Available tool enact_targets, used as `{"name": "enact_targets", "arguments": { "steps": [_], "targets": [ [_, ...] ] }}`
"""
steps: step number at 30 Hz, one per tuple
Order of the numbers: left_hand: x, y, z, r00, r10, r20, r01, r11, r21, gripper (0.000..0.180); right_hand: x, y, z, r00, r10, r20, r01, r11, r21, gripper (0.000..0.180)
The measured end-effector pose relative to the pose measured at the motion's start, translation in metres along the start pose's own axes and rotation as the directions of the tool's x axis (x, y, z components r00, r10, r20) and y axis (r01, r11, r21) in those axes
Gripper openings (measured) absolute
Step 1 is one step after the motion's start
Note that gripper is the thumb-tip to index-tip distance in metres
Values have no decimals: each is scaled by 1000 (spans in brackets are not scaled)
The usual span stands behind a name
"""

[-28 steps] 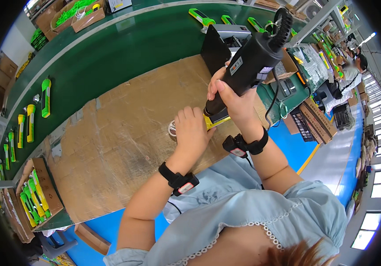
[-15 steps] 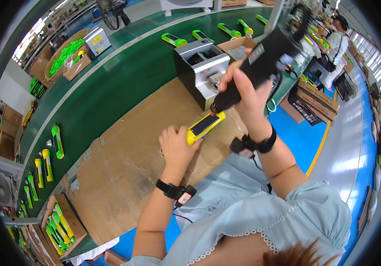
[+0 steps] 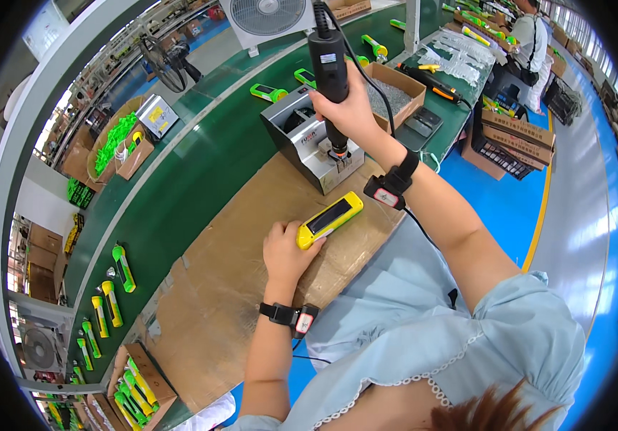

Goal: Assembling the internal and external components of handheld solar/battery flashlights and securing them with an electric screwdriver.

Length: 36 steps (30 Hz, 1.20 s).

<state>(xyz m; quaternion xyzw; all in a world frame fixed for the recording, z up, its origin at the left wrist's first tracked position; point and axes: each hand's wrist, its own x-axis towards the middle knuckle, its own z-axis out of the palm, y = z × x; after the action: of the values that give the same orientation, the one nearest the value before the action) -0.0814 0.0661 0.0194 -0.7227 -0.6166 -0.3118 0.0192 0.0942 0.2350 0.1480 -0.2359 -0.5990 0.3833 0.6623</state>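
My left hand [image 3: 285,251] grips the near end of a yellow flashlight casing [image 3: 332,218], which lies on a cardboard sheet [image 3: 230,237] with its dark panel facing up. My right hand [image 3: 356,108] is wrapped round a black electric screwdriver [image 3: 328,65], held upright. Its bit points down at the front of a grey metal screw feeder [image 3: 291,147], at or just above the pick-up spot; I cannot tell whether they touch. Right behind the feeder stands an open carton [image 3: 402,85] of small grey parts.
Green and yellow flashlights [image 3: 123,269] line the green bench [image 3: 180,237] at left, and more lie beyond the feeder. A box of flashlights [image 3: 136,388] stands at the near left. Another screwdriver [image 3: 435,85] lies at right. A co-worker [image 3: 528,36] sits at the far right.
My right hand has lifted the screwdriver off the yellow casing and carried it forward and left to the screw feeder. My left hand keeps hold of the casing.
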Motion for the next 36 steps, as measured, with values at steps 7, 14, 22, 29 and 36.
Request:
{"name": "enact_targets", "arguments": {
  "steps": [7, 14, 22, 29, 36],
  "targets": [
    [-2, -4, 0, 998, -60, 4, 60, 998, -1, 46, -35, -16, 10, 998, 48, 49, -52, 994, 93, 52],
    [-1, -3, -3, 997, -65, -34, 65, 998, -18, 45, -104, -40, 44, 994, 92, 63, -106, 955, 277, 50],
    [-4, -8, 1, 996, -88, 25, 89, 995, -51, 45, -122, -32, 68, 985, 98, 144, -130, 963, 237, 55],
    [-5, -6, -2, 994, -99, 41, 101, 994, -46, 44, -124, -34, 71, 985, 115, 130, -140, 968, 206, 56],
    [-4, -6, -1, 997, -78, -14, 77, 996, -54, 43, -119, -31, 69, 984, 119, 133, -141, 976, 168, 54]
  ]
}}
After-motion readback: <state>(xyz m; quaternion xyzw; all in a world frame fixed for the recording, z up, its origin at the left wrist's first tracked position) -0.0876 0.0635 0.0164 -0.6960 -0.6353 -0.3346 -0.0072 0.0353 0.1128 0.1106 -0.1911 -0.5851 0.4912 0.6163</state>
